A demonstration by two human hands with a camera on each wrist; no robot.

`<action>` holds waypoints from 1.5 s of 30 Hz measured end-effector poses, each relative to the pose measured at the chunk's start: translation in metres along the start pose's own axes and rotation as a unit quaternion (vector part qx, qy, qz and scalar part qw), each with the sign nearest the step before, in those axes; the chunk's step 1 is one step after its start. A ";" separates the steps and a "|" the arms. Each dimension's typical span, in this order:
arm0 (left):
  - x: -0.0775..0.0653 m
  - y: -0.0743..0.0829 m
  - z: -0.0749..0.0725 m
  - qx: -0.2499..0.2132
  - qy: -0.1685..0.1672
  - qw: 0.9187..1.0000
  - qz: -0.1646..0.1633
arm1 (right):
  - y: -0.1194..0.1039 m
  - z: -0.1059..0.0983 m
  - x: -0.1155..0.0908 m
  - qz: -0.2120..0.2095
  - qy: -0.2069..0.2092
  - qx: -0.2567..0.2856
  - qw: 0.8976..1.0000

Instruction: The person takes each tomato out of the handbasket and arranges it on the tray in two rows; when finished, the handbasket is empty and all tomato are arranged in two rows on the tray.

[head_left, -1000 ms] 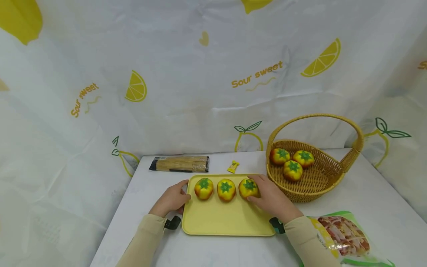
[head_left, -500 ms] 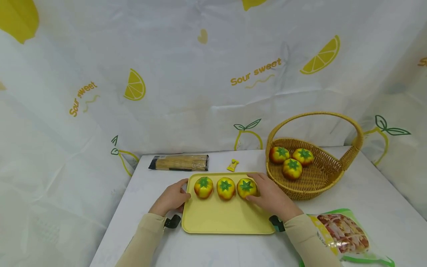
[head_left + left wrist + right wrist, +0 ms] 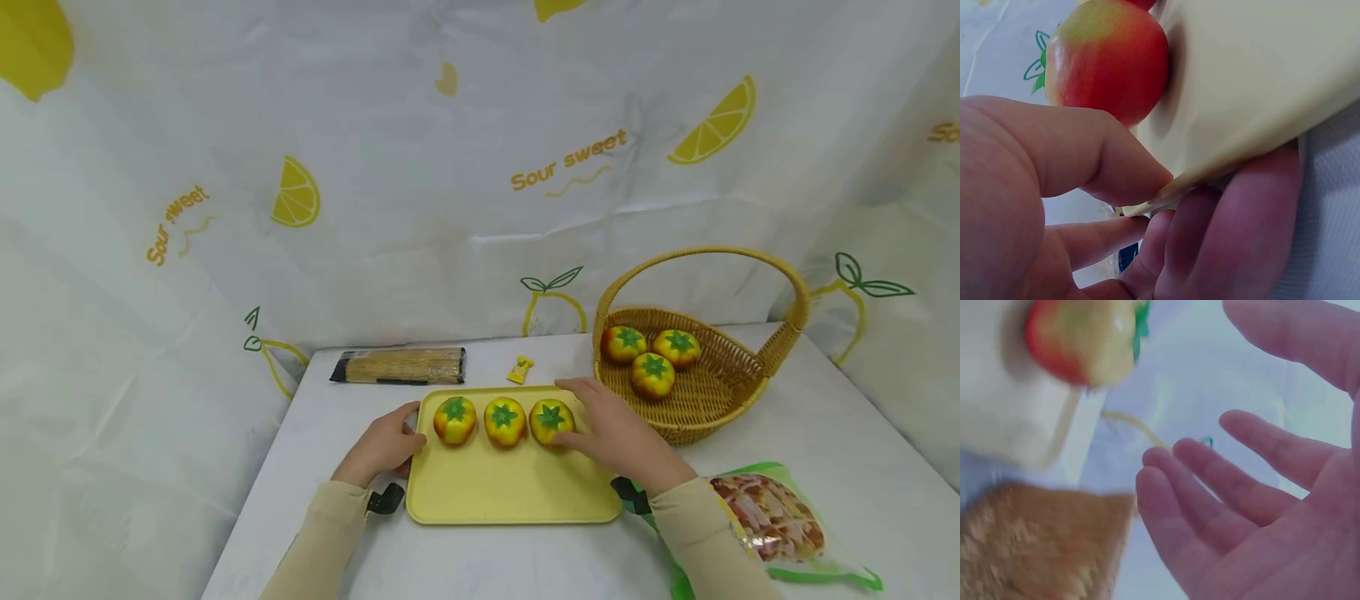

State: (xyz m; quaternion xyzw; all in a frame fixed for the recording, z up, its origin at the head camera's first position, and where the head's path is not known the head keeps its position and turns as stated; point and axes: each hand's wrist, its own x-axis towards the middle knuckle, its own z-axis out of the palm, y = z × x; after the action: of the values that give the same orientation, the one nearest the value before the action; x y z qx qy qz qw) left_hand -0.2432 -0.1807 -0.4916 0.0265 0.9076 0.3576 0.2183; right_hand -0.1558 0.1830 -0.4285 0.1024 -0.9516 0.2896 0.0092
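A yellow tray (image 3: 517,496) lies on the table, bearing a row of yellow-red fruits with green star-shaped tops: a left fruit (image 3: 454,422), a middle fruit (image 3: 505,423) and a right fruit (image 3: 551,422). At the tray's left edge, my left hand (image 3: 382,446) grips the rim. The left wrist view has its thumb (image 3: 1129,165) on top and fingers beneath. My right hand (image 3: 618,429) is beside the right fruit, above the tray's right side. In the right wrist view its fingers (image 3: 1229,494) are spread and hold nothing, apart from the fruit (image 3: 1085,340).
A wicker basket (image 3: 720,396) holding three similar fruits stands right of the tray. A bag of skewer-like sticks (image 3: 401,366) and a small yellow packet (image 3: 520,369) lie behind it. A green-edged food bag (image 3: 780,521) is at the front right, partly under the right forearm.
The right fruit has shifted slightly left, closer to the middle one. My right hand has let go of it and moved back to the right. The left hand keeps its grip on the tray.
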 end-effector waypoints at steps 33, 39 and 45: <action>-0.005 0.005 0.001 -0.007 0.004 1.000 0.002 | 0.113 -0.075 0.020 0.061 -0.014 -0.097 0.993; -0.003 0.005 0.001 -0.006 0.005 1.000 -0.002 | 0.112 -0.076 0.020 0.074 -0.021 -0.106 0.991; -0.004 0.003 0.000 -0.005 0.008 1.000 0.004 | 0.106 -0.078 0.015 0.068 -0.019 -0.109 0.992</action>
State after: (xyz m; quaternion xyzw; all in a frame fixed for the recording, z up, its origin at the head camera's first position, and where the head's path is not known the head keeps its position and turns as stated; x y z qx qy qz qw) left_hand -0.2400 -0.1797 -0.4884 0.0257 0.9074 0.3632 0.2098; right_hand -0.1950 0.3089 -0.4210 0.0408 -0.9823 0.1822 -0.0172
